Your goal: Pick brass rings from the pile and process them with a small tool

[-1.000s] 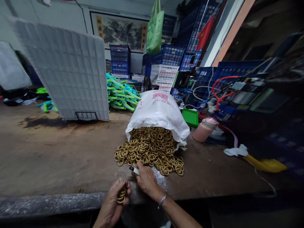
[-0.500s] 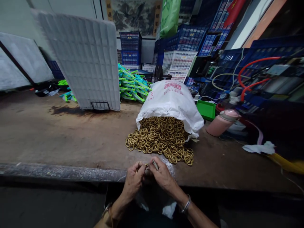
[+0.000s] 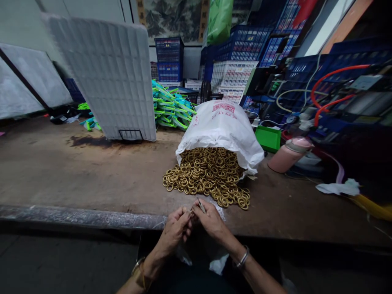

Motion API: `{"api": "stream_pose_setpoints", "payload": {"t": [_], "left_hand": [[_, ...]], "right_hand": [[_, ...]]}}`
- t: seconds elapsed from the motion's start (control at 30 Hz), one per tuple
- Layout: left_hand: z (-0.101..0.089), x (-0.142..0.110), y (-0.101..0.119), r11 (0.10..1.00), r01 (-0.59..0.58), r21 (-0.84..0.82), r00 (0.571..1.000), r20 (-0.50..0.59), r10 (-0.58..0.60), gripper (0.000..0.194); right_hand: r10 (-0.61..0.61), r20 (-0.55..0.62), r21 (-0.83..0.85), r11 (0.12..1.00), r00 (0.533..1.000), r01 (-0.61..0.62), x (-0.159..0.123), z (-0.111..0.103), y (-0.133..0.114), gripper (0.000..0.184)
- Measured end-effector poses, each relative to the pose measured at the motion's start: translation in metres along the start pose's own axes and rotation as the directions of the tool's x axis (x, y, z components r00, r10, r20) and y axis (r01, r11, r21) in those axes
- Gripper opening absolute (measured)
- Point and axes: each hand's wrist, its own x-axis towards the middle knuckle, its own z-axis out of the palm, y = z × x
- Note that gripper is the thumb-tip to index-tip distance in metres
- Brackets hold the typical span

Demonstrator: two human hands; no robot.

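- Red print (image 3: 223, 108) is marking the white sack (image 3: 217, 130), too blurred to read.
- Gold rings (image 3: 210, 173) are lying at its mouth.
- Left hand (image 3: 174, 226) is gripping rings; right hand (image 3: 213, 221), a slim tool (image 3: 201, 206).
- Pink bottle (image 3: 285, 157) is standing near the sack.

From where I stand, a pale wall (image 3: 92, 10) bears a landscape picture (image 3: 174, 20) behind stacked blue crates (image 3: 169, 61); the floor (image 3: 61, 261) is dim.

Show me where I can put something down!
A big bare patch lies left of the rings, between panel and front edge; a smaller one, right of them, before the bottle. It's crowded around the tray, between sack and bottle.
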Motion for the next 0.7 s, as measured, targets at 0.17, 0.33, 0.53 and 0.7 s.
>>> {"api": "stream_pose_setpoints", "payload": {"t": [0.17, 0.33, 0.53, 0.7], "left_hand": [[0.004, 0.000, 0.002, 0.997, 0.010, -0.072, 1.000, -0.014, -0.012, 0.033], [0.011, 0.000, 0.006, 1.000, 0.019, -0.010, 0.997, -0.081, -0.019, 0.037], [0.011, 0.002, 0.004, 0.998, -0.022, 0.062, 0.995, -0.093, 0.028, 0.038], [0.009, -0.003, 0.003, 0.991, -0.075, 0.109, 0.994, -0.065, 0.083, 0.035]], "right_hand": [[-0.047, -0.103, -0.250, 0.968, 0.994, 0.019, -0.001, -0.003, 0.016, 0.019], [-0.092, 0.072, -0.455, 0.883, 0.993, 0.115, -0.013, -0.004, 0.022, 0.020], [-0.094, 0.114, -0.519, 0.843, 0.989, 0.139, -0.014, -0.001, 0.015, 0.026], [-0.013, 0.096, -0.631, 0.773, 0.995, 0.071, -0.007, -0.002, 0.025, 0.028]]}}
